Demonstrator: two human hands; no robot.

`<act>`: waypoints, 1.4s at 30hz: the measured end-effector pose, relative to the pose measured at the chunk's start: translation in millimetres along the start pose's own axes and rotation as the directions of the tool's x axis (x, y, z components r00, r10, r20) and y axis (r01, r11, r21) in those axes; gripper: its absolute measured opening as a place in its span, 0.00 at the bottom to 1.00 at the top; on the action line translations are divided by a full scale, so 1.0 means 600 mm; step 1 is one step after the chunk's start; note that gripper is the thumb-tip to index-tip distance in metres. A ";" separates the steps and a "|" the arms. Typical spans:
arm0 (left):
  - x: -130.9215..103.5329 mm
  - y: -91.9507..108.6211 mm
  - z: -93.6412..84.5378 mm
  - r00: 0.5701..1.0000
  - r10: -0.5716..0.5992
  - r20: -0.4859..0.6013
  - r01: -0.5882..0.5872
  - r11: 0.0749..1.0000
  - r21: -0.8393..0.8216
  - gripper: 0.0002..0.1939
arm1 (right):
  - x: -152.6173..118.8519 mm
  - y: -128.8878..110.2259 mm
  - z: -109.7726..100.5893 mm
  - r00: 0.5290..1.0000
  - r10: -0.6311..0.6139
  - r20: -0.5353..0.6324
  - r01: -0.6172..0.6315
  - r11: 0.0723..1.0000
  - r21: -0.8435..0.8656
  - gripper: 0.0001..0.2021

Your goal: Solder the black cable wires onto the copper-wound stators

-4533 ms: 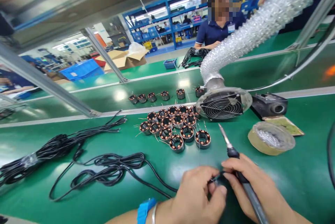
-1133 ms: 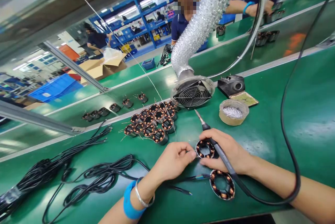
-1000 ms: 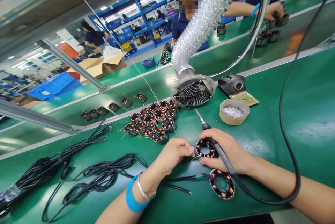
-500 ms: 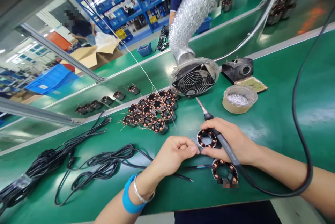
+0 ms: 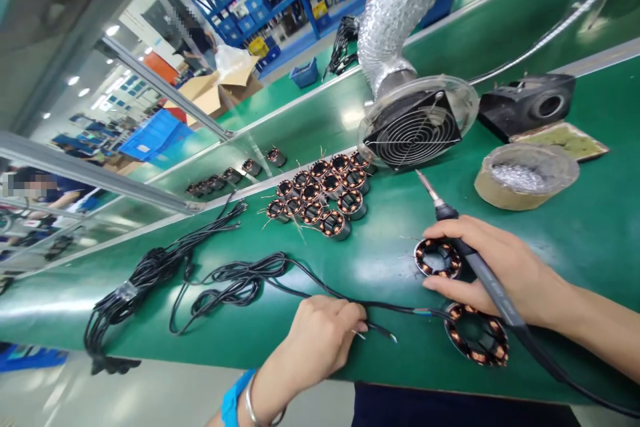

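Observation:
My right hand (image 5: 500,267) holds a soldering iron (image 5: 487,280), its tip pointing up and left, and grips a small copper-wound stator (image 5: 438,258) between thumb and fingers. Below it, a larger copper-wound ring (image 5: 477,335) lies on the green table, with a black cable (image 5: 390,306) running to it. My left hand (image 5: 327,337) is closed at the black cables, fingers pinched near the stripped cable ends (image 5: 385,332); what lies between the fingertips is mostly hidden. A blue band and a silver bangle are on the left wrist.
Several stators (image 5: 313,192) stand grouped at the table's back. Black cable bundles (image 5: 155,270) lie left. A round fan (image 5: 417,127) with a foil duct (image 5: 395,20) stands behind the iron's tip. At right are a tub of metal shavings (image 5: 525,177) and a black stand (image 5: 530,104).
My left hand has left the small stator and moved down and left to the cables. My right hand still holds the iron and stator. The view has shifted.

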State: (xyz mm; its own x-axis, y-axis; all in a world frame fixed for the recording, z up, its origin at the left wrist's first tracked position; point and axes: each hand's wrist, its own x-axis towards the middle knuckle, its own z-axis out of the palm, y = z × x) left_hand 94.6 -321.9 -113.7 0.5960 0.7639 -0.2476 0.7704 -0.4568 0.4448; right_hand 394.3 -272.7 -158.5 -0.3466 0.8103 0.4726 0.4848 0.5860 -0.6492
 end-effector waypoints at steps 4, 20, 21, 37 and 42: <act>-0.024 -0.002 -0.092 0.814 -0.269 -0.516 0.059 0.920 -0.387 0.06 | 0.005 -0.003 0.001 1.000 -0.015 0.013 0.015 0.999 0.029 0.23; 0.146 0.037 -0.037 0.982 -0.096 -0.165 0.041 0.951 -0.308 0.11 | 0.035 -0.052 -0.009 0.990 0.099 -0.101 -0.075 0.974 0.213 0.17; 0.141 0.036 -0.038 0.982 -0.096 -0.160 0.041 0.948 -0.315 0.11 | 0.040 -0.057 -0.006 0.991 0.096 -0.092 -0.073 0.971 0.229 0.16; 0.158 0.022 -0.013 0.997 0.082 0.003 -0.018 0.258 -0.966 0.24 | 0.084 -0.105 0.014 0.965 -0.052 -0.256 0.088 0.987 0.131 0.10; 0.160 0.032 -0.007 0.953 -0.162 -0.256 -0.177 0.387 -0.905 0.20 | 0.067 -0.104 0.032 0.968 -0.046 -0.248 0.060 0.997 0.052 0.11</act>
State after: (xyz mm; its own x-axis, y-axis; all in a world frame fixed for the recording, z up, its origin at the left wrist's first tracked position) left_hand 165.6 -255.4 -125.3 0.3849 0.9187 -0.0883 -0.0118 0.1005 0.9949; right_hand 334.5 -276.5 -110.2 -0.1582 0.7564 0.6347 0.4205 0.6332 -0.6498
